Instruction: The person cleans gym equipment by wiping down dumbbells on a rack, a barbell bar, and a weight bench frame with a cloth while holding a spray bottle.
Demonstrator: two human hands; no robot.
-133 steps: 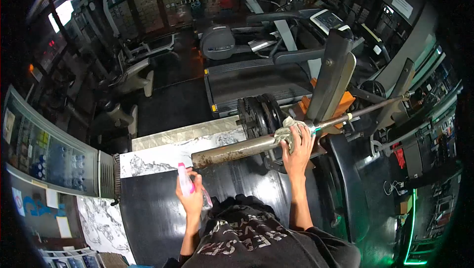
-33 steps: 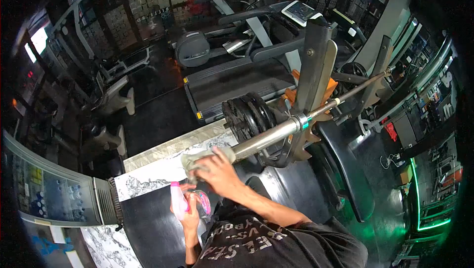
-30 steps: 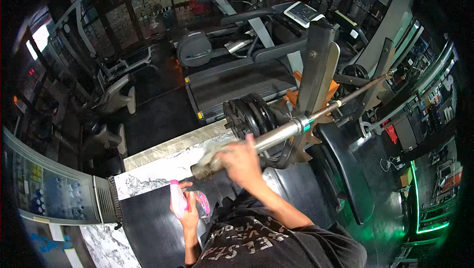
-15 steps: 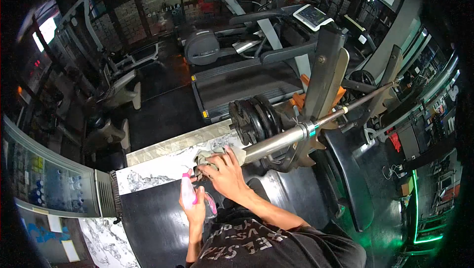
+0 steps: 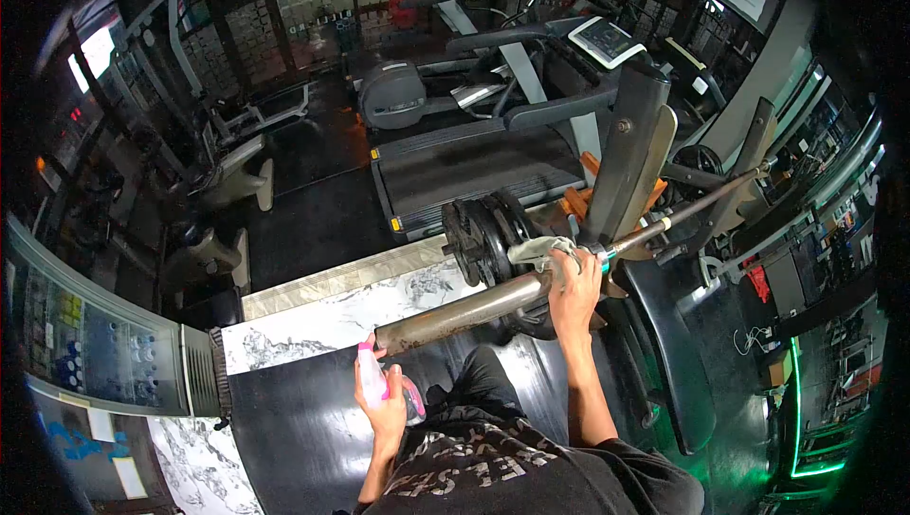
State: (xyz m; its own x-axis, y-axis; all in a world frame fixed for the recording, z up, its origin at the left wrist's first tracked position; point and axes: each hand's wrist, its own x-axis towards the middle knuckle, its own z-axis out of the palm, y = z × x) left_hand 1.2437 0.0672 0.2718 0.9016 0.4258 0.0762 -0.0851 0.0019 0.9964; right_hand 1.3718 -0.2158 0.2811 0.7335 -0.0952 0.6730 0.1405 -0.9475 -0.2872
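Observation:
A spray bottle (image 5: 373,375) with pink parts is gripped in my left hand (image 5: 387,414), just below the free end of the barbell (image 5: 460,314). My right hand (image 5: 573,299) presses a pale greyish cloth (image 5: 540,250) over the thick metal sleeve, close to the teal-banded collar (image 5: 604,261). Brownish marks show along the sleeve, which carries no plates. The bar rests across a rack upright (image 5: 630,159) and runs away to the upper right. My right fingers are curled round the cloth and partly hidden by the bar.
Black weight plates (image 5: 479,235) hang on the rack just behind the sleeve. A padded bench (image 5: 668,354) lies to the right under the bar. Treadmills (image 5: 474,174) stand beyond, and a glass-fronted drinks fridge (image 5: 114,344) is at the left.
My right hand and the cloth have slid along the sleeve from its free end to the collar. The left hand with the spray bottle has shifted slightly right and down.

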